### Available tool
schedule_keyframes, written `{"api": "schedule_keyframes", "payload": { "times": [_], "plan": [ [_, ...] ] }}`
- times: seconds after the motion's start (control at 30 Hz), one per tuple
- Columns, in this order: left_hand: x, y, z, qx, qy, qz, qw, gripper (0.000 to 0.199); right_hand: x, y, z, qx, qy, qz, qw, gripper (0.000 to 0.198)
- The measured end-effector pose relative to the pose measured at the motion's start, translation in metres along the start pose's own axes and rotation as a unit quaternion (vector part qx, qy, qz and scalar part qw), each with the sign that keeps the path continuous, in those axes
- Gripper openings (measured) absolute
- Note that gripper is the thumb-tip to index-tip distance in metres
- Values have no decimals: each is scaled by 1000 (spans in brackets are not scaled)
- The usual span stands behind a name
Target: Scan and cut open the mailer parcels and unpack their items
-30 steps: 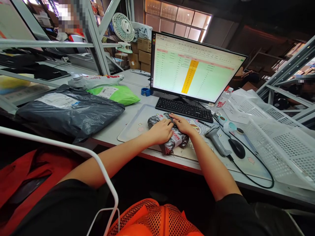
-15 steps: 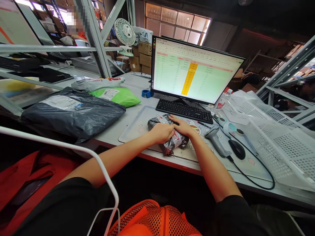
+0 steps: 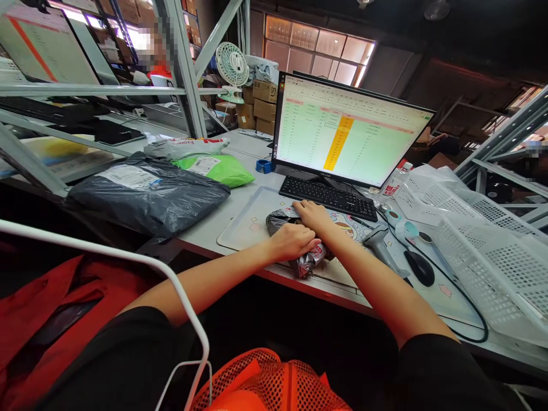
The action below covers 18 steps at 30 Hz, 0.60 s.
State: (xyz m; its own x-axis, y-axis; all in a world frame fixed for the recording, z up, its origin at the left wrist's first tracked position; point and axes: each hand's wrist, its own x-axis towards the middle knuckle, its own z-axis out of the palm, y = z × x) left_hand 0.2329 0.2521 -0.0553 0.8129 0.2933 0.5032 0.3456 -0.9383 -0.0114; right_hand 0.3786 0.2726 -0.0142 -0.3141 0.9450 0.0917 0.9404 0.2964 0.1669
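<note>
A small parcel in dark grey plastic (image 3: 305, 266) lies on the desk mat (image 3: 240, 228) in front of the keyboard. Its middle is hidden under my hands. My left hand (image 3: 292, 241) is closed on the near side of it, fingers curled, gripping the plastic. Just beyond, my right hand (image 3: 312, 217) presses on the top and far side with its fingers bent over the parcel. The two hands touch or nearly touch. Beside my right forearm lies a grey barcode scanner (image 3: 383, 248), partly covered by the arm.
Left on the desk are a large black parcel (image 3: 149, 197), a green parcel (image 3: 229, 170) and a white bag (image 3: 184, 148). Behind stand a keyboard (image 3: 327, 197) and monitor (image 3: 317, 125). To the right are a mouse (image 3: 419, 268), tape rolls (image 3: 406, 229) and white plastic baskets (image 3: 483, 262).
My view has shifted, so the desk sits further right in it. My right hand and forearm have come over the parcel, covering more of it. My left hand stays on it.
</note>
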Motion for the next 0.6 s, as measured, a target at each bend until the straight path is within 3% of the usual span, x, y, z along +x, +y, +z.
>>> {"api": "schedule_keyframes", "payload": {
  "times": [0.1, 0.33, 0.47, 0.6],
  "plan": [
    [-2, 18, 0, -24, -12, -30, 999, 50, 3, 6, 1, -17, -21, 38, 999, 40],
    [-41, 74, -7, -16, 104, -10, 994, 46, 5, 41, 7, -10, -37, 121, 992, 40],
    [-68, 73, -19, -51, 98, -34, 993, 45, 8, 43, 11, 20, -39, 128, 991, 43],
    [-70, 51, -46, -137, 101, -68, 983, 32, 14, 40, 10, 61, -50, 134, 988, 49]
  ]
}}
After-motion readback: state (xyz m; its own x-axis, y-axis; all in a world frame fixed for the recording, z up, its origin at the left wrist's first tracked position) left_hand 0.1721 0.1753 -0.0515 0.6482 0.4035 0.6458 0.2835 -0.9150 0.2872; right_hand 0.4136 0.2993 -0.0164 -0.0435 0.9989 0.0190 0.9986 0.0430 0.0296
